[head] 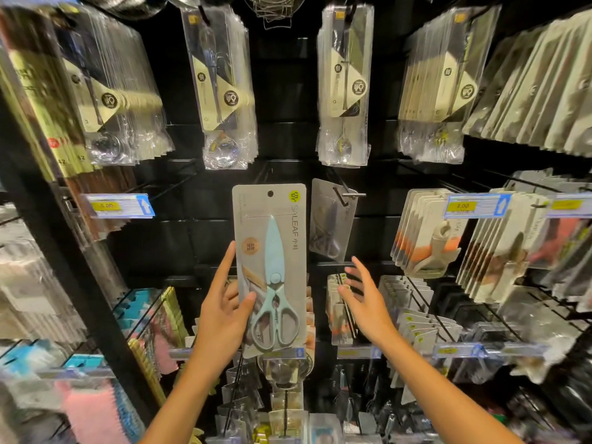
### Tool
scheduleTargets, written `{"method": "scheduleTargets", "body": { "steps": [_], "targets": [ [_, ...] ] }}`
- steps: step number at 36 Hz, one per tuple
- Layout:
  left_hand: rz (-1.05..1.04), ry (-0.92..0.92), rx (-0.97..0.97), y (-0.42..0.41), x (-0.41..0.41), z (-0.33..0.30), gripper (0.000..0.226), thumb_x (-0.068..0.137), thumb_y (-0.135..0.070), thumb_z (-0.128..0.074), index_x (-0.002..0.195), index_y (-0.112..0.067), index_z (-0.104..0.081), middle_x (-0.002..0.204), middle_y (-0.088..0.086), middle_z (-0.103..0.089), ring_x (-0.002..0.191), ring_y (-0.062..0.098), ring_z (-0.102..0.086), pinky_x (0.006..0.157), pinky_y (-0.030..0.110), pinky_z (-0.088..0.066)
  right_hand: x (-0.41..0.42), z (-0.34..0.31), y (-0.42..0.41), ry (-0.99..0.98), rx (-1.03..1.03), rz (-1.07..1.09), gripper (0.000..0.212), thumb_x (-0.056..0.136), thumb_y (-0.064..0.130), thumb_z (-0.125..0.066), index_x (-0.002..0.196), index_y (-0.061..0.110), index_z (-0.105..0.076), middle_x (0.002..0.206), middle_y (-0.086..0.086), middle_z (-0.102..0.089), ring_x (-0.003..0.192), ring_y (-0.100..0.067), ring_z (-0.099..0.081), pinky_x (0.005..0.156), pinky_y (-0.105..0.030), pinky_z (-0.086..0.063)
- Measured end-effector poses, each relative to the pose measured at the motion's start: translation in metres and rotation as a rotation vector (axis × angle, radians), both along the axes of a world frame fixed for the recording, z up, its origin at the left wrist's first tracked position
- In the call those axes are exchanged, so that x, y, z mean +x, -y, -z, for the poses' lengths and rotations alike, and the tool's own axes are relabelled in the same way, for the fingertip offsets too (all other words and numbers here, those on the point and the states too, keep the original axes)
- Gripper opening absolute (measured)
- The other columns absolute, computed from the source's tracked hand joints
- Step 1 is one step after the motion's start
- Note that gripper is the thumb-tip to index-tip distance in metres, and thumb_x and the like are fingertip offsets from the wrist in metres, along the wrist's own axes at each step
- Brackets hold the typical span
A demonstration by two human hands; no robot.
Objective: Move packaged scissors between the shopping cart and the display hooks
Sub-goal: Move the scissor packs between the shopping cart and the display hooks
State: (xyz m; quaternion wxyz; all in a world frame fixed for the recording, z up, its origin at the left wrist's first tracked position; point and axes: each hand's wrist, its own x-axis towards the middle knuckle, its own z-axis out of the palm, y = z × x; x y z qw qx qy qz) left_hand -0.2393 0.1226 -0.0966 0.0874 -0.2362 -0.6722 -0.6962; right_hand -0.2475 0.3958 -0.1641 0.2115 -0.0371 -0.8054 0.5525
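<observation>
While the left hand (pixel 224 309) grips a scissors pack (pixel 270 267) by its lower left edge, thumb across the front, the card stands upright before the black rack (pixel 282 100). Beside it, the right hand (pixel 365 296) hovers with fingers spread, holding nothing. Another pack (pixel 331 219) hangs tilted on a hook (pixel 347 195) just right. Spoon packs (pixel 224 91) fill the hooks above.

Bagged spoons (pixel 344 88) hanging along top row, yellow price tag (pixel 462 206) at right, pink packets (pixel 93 415) lower left, black backboard (pixel 282 100) behind
</observation>
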Motion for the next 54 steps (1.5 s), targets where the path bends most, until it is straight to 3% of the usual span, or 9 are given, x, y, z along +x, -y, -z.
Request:
{"method": "scheduleTargets", "body": {
  "steps": [3, 7, 14, 19, 24, 31, 40, 44, 54],
  "targets": [
    [0.010, 0.012, -0.014, -0.003, -0.002, 0.004, 0.079, 0.092, -0.008, -0.061, 0.151, -0.047, -0.026, 0.124, 0.003, -0.071, 0.111, 0.016, -0.070, 0.082, 0.023, -0.059, 0.023, -0.013, 0.018, -0.061, -0.014, -0.105, 0.058, 0.101, 0.027, -0.057, 0.149, 0.043, -0.031, 0.140, 0.015, -0.052, 0.126, -0.002, -0.054, 0.108, -0.034, -0.047],
    [0.018, 0.022, -0.033, -0.009, -0.003, 0.008, 0.080, 0.092, -0.005, -0.061, 0.153, -0.042, -0.025, 0.129, -0.002, -0.069, 0.115, 0.016, -0.068, 0.085, 0.024, -0.059, 0.045, -0.032, 0.036, -0.086, -0.011, -0.226, 0.064, 0.101, 0.024, -0.057, 0.155, 0.035, -0.025, 0.139, 0.016, -0.054, 0.124, -0.005, -0.058, 0.100, -0.021, -0.049],
    [0.055, 0.036, -0.075, -0.023, -0.001, 0.016, 0.081, 0.093, -0.006, -0.061, 0.156, -0.036, -0.021, 0.128, -0.003, -0.069, 0.114, 0.019, -0.069, 0.085, 0.028, -0.059, 0.061, -0.050, 0.047, -0.046, 0.020, -0.257, 0.076, 0.101, 0.020, -0.058, 0.153, 0.050, -0.012, 0.135, 0.030, -0.042, 0.106, -0.003, -0.065, 0.086, -0.011, -0.050],
    [0.090, 0.048, -0.089, -0.032, 0.002, 0.021, 0.080, 0.095, -0.004, -0.059, 0.156, -0.036, -0.019, 0.121, -0.004, -0.073, 0.111, 0.020, -0.070, 0.085, 0.030, -0.060, 0.066, -0.043, 0.043, -0.052, 0.061, -0.193, 0.082, 0.099, 0.013, -0.062, 0.156, 0.048, -0.015, 0.135, 0.019, -0.056, 0.096, -0.016, -0.070, 0.085, -0.032, -0.060],
    [0.118, 0.060, -0.120, -0.041, 0.008, 0.026, 0.080, 0.096, 0.002, -0.055, 0.156, -0.036, -0.017, 0.119, -0.005, -0.073, 0.113, 0.019, -0.069, 0.089, 0.034, -0.059, 0.070, -0.034, 0.035, -0.071, 0.027, -0.125, 0.084, 0.095, 0.005, -0.066, 0.155, 0.044, -0.023, 0.117, 0.018, -0.064, 0.095, -0.016, -0.070, 0.085, -0.033, -0.060],
    [0.153, 0.072, -0.164, -0.055, 0.005, 0.021, 0.080, 0.095, -0.015, -0.063, 0.155, -0.046, -0.019, 0.133, -0.008, -0.066, 0.117, 0.016, -0.067, 0.096, 0.047, -0.056, 0.075, -0.027, 0.025, -0.117, -0.011, -0.043, 0.083, 0.094, 0.004, -0.066, 0.154, 0.044, -0.025, 0.116, 0.007, -0.067, 0.092, -0.014, -0.072, 0.088, -0.030, -0.059],
    [0.191, 0.037, -0.222, -0.070, 0.002, 0.014, 0.080, 0.099, -0.008, -0.060, 0.156, -0.043, -0.017, 0.132, -0.017, -0.063, 0.114, 0.007, -0.067, 0.087, 0.026, -0.058, 0.077, -0.028, 0.009, -0.128, -0.009, -0.011, 0.084, 0.094, 0.002, -0.066, 0.156, 0.042, -0.024, 0.114, 0.008, -0.067, 0.092, -0.017, -0.072, 0.088, -0.042, -0.060],
    [0.203, 0.035, -0.225, -0.076, -0.001, 0.011, 0.081, 0.099, -0.008, -0.060, 0.156, -0.045, -0.016, 0.130, -0.006, -0.067, 0.111, 0.010, -0.069, 0.085, 0.028, -0.059, 0.077, -0.032, 0.004, -0.125, -0.005, -0.012, 0.084, 0.095, 0.004, -0.065, 0.156, 0.044, -0.022, 0.114, 0.014, -0.067, 0.093, -0.017, -0.072, 0.089, -0.040, -0.059],
    [0.229, 0.037, -0.213, -0.084, -0.009, 0.009, 0.082, 0.098, -0.010, -0.061, 0.155, -0.048, -0.015, 0.127, -0.002, -0.069, 0.108, 0.014, -0.071, 0.086, 0.031, -0.060, 0.072, -0.036, -0.006, -0.128, -0.024, -0.033, 0.084, 0.096, 0.003, -0.063, 0.156, 0.044, -0.021, 0.115, 0.015, -0.067, 0.095, -0.018, -0.071, 0.090, -0.040, -0.059]
  ]
}}
